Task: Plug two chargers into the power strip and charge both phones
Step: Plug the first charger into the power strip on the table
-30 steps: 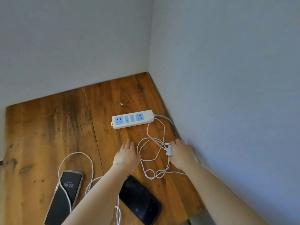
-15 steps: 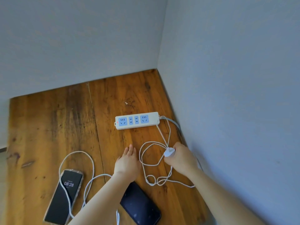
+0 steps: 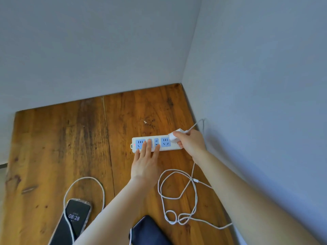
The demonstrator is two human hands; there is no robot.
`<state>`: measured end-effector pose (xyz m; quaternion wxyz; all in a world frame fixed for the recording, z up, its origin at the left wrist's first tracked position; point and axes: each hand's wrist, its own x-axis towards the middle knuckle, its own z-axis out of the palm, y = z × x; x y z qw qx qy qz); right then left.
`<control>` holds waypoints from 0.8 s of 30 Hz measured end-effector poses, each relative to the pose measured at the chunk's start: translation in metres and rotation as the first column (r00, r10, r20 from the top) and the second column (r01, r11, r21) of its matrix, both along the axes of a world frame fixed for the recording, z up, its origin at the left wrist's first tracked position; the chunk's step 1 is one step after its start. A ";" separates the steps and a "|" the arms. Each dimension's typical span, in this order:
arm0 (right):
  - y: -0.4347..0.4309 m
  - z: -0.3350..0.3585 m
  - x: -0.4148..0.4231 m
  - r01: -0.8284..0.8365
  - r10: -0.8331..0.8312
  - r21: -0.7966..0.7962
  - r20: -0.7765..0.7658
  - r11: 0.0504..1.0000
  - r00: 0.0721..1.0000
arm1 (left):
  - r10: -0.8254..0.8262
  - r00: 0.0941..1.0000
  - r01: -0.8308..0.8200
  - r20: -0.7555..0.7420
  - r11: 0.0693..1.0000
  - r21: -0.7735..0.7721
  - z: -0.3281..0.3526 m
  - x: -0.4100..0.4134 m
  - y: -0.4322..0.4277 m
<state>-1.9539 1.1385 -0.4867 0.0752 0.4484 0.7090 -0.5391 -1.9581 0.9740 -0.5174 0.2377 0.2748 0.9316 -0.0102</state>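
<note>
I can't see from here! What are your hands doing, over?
Left hand flat, steadying power strip. Right hand holds white charger at strip's right end, not yet plugged. Sockets clear.

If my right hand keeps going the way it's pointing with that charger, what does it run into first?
Most likely the power strip. The right hand holds the white charger at the strip's right end, beside the rightmost blue socket. Whether the charger already touches the strip is unclear from this angle.

my left hand (image 3: 145,165) covering the power strip's (image 3: 174,147) middle sockets, charger (image 3: 174,136) prongs hidden behind my right hand (image 3: 192,145), dark phone (image 3: 150,232) cut off by the bottom edge, lit phone's (image 3: 74,221) lower end cropped too, its cable (image 3: 85,184) end hidden under my forearm
</note>
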 end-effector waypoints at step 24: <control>-0.005 0.000 -0.036 -0.349 0.297 0.294 0.207 0.890 0.932 | 0.100 0.985 -0.119 0.144 0.985 0.129 0.003 -0.009 -0.003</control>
